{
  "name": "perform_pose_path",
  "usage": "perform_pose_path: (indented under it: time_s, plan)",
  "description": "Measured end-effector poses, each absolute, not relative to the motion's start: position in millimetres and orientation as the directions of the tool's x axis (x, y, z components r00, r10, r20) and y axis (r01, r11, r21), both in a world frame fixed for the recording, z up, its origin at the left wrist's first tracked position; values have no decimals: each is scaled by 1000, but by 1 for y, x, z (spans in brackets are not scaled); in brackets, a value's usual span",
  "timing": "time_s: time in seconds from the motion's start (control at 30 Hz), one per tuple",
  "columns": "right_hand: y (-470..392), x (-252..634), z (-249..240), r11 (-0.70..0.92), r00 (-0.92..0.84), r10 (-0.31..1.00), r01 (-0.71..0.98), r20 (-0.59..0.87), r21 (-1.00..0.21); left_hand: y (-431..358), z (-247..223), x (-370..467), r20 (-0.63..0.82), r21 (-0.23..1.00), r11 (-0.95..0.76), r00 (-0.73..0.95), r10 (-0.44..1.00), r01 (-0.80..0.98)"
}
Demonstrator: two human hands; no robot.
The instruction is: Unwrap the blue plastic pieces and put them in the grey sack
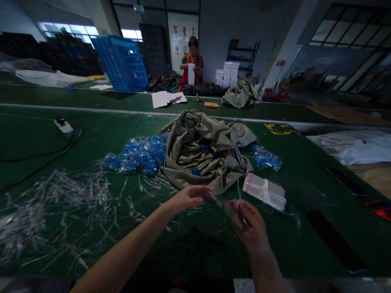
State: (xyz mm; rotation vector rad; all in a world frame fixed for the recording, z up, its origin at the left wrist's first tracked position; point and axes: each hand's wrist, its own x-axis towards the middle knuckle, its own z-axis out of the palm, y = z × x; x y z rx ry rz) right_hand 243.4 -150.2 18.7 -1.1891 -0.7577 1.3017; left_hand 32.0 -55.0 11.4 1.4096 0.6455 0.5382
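My left hand (192,196) reaches in over the green table, fingers stretched forward and thumb apart from them. Its fingertips are at the edge of a clear plastic bag (220,202), blurred and hard to make out. My right hand (251,224) is closed with the bag pinched in its fingers. Just beyond both hands lies a crumpled grey-green woven sack (210,175), its mouth open, with a few blue pieces (196,172) inside. Beside my right hand rests a stack of flat clear bags (265,190) tied around the middle.
Wrapped blue pieces (140,154) are heaped left of the sack, more (266,158) to its right. Thin clear strips (82,191) litter the left. Dark phone-like slabs (336,240) lie at right. A power strip (64,126), blue crate (122,63) and standing co-worker (192,65) are farther off.
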Motion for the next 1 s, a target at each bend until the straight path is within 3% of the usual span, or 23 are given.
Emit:
perform_pose_path:
  time_s: [0.1, 0.2, 0.3, 0.4, 0.7, 0.87, 1.0]
  plan:
    - [-140, 231, 15, -149, 175, 968, -174, -180, -973, -64, 12, 15, -126, 991, 69, 623, 772, 115]
    - [-134, 228, 8, -137, 217, 971, 151, -102, -979, -66, 10, -9, -115, 986, 48, 445, 888, 160]
    - [-133, 226, 2, -127, 179, 982, 435, -53, -891, -68, 9, -34, -112, 982, 63, 286, 952, 175]
    - [-133, 219, -1, -42, 36, 999, 586, -26, -809, -71, 7, -55, -129, 981, 101, 165, 978, 167]
    - [-121, 188, 9, 135, -138, 988, 620, 62, -773, -86, 1, -85, -142, 986, 135, 69, 988, 100]
    - [-110, 173, 12, 13, -30, 1000, 447, -1, -894, -91, 5, -89, -183, 981, 178, 74, 980, 80]
    - [-99, 157, 12, 19, -142, 989, 354, -34, -935, -93, 6, -89, -188, 981, 184, 83, 979, 54]
